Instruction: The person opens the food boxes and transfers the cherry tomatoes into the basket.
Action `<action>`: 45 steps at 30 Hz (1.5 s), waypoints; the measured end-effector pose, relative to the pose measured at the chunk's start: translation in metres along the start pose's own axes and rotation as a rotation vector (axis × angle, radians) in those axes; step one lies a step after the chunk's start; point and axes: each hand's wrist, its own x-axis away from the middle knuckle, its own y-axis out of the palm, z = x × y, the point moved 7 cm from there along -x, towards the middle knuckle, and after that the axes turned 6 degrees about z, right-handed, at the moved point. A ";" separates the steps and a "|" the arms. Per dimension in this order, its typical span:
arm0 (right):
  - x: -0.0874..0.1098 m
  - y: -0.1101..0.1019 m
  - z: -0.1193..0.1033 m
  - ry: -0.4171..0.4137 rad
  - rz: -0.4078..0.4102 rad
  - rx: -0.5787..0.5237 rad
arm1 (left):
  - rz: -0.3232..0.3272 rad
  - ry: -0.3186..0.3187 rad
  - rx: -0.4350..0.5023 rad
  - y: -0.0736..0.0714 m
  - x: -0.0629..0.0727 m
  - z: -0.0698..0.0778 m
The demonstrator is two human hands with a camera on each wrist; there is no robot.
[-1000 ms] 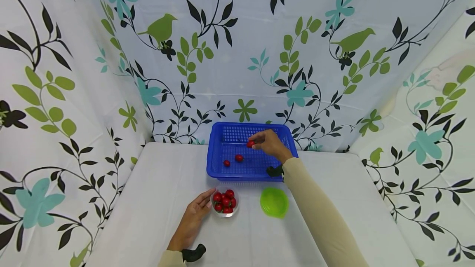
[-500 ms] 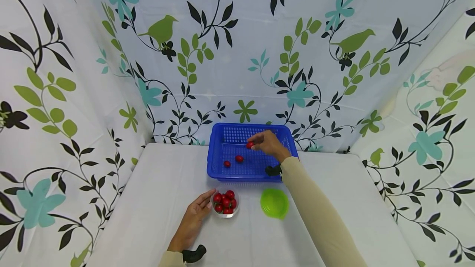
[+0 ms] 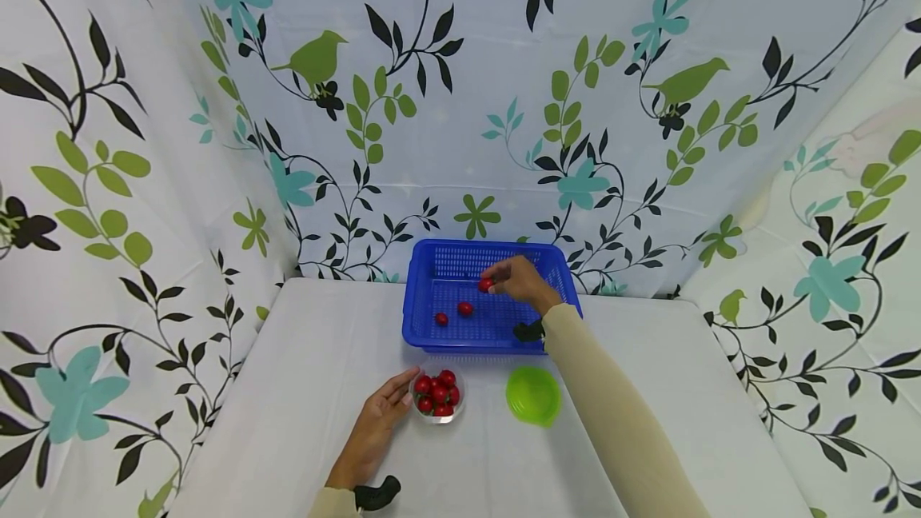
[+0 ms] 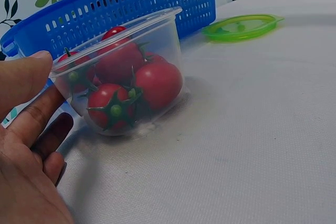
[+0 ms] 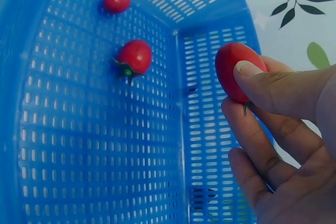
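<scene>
My right hand [image 3: 520, 280] is over the blue basket [image 3: 424, 334] and pinches a red cherry tomato [image 5: 233, 71] between thumb and fingers, a bit of green stem hanging below it. On the basket floor lie two more, a larger tomato [image 5: 135, 57] with its green calyx and a smaller tomato [image 5: 116, 1]. In front of the basket stands a clear plastic cup [image 4: 176, 40] with several tomatoes [image 4: 157, 83] in it. Beside its left wall rests my left hand [image 3: 381, 414], thumb at the rim and fingers loosely extended against the side.
A light green lid [image 3: 533, 396] lies flat on the white-covered table [image 3: 324, 326], right of the cup. Behind the basket hangs a patterned curtain [image 3: 460, 142], with more cloth along both sides.
Very little differs. The view shifts slightly; the right hand keeps its tomato over the basket and the left hand stays at the cup.
</scene>
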 end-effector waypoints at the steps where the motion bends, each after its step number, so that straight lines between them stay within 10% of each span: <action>1: 0.000 0.001 0.001 0.001 0.001 0.002 | -0.002 0.002 0.002 0.000 0.000 0.000; 45: -0.013 0.008 0.017 0.017 -0.003 0.060 | -0.003 0.003 0.021 -0.001 0.000 0.000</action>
